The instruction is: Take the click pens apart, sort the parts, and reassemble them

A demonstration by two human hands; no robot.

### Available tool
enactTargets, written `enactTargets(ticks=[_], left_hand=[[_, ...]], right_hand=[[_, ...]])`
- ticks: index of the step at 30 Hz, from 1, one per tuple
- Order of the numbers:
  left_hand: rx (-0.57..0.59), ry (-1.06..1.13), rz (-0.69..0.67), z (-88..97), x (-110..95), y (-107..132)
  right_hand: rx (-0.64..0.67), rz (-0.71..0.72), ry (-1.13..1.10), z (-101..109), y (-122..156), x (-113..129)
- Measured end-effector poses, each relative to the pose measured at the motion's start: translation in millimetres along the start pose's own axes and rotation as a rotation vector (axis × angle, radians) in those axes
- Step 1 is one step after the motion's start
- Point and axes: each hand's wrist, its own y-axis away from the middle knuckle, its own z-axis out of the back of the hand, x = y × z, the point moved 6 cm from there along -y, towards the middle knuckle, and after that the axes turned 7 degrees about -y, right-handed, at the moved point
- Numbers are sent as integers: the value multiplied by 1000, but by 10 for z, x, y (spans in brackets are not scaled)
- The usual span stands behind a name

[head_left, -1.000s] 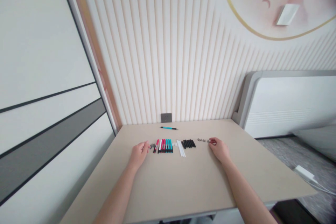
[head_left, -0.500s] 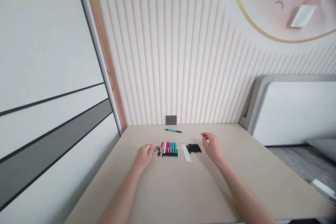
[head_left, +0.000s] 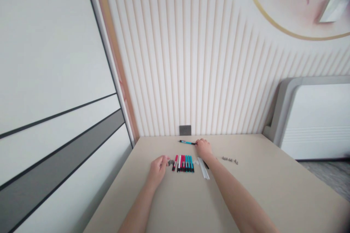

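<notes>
My right hand [head_left: 203, 148] is at the back of the beige table, its fingers closed over the right end of a slim teal and black pen [head_left: 187, 142]. My left hand [head_left: 158, 167] rests curled just left of a small cluster of grey parts [head_left: 171, 162]. Between my hands lies a tight row of red, white, black and teal markers [head_left: 184, 163]. Right of the row are white strips [head_left: 203, 168]. My right forearm covers most of the black sticks, with one tip [head_left: 205, 165] showing. Small grey pieces [head_left: 229, 160] lie further right.
The beige table [head_left: 259, 178] meets a ribbed cream wall at the back, where a dark grey wall socket [head_left: 185, 130] sits just above the table edge. A white panelled wall stands along the left side, and a white grey-framed unit [head_left: 314, 120] stands at the right.
My right hand has moved left and back from beside the grey pieces onto the pen. It now covers the black sticks. The view has tilted, shifting the table lower in the picture.
</notes>
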Motion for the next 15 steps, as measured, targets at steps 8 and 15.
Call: enactTargets(ticks=[8,15], left_hand=[[-11,57,12,7,-67,1],[244,66,-211,-233,-378,89]], right_hand=[[-18,46,-117,92,249,64],[-174,327,-410,100,1013,-4]])
